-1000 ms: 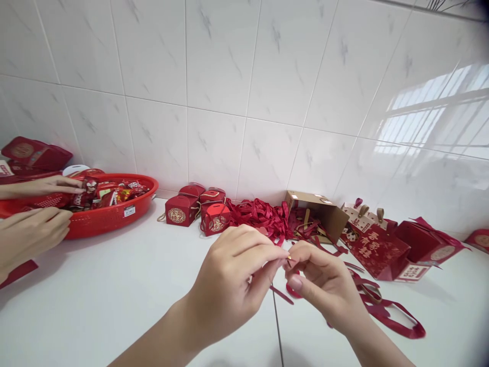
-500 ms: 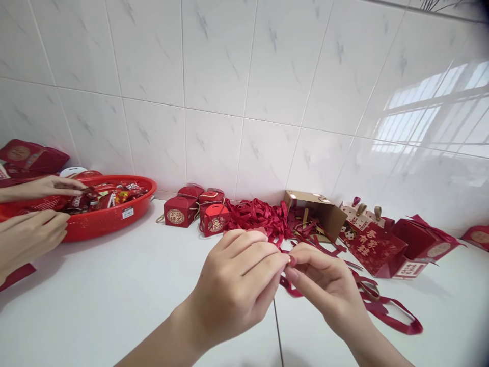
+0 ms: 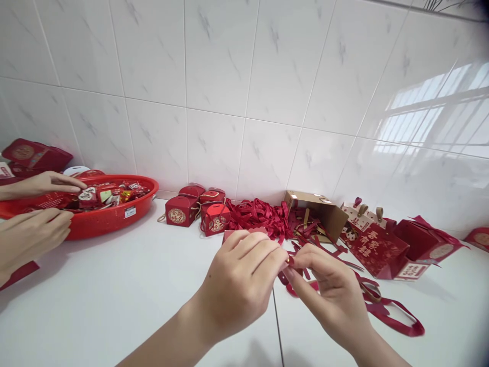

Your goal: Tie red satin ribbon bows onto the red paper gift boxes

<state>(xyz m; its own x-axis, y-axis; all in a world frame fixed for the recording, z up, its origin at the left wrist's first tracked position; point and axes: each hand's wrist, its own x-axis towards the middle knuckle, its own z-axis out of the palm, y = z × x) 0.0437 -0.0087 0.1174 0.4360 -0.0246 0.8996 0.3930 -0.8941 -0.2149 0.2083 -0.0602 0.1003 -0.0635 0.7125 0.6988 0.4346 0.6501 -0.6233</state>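
In the middle, my left hand (image 3: 244,278) is closed, its back towards me. Its curled fingers cover most of a red card piece (image 3: 248,234), whose edge shows above the knuckles. My right hand (image 3: 324,290) pinches the tip of a red ribbon (image 3: 291,260) between thumb and forefinger, right against the left fingertips. Where the ribbon meets the card is hidden. Behind both hands lie a heap of red ribbons (image 3: 257,216) and loose straps (image 3: 397,318) on the white counter (image 3: 153,306).
Several small red gift boxes (image 3: 179,211) stand by the wall. An open cardboard box (image 3: 328,219) holds straps; red gift bags (image 3: 378,242) lie to its right. At left, another person's hands (image 3: 42,224) work at a red basket (image 3: 114,216) of wrapped sweets.
My hands stay together, with only small finger shifts at the ribbon tip. At left, the other person's hand now holds a different-looking red-and-white packet above the basket.
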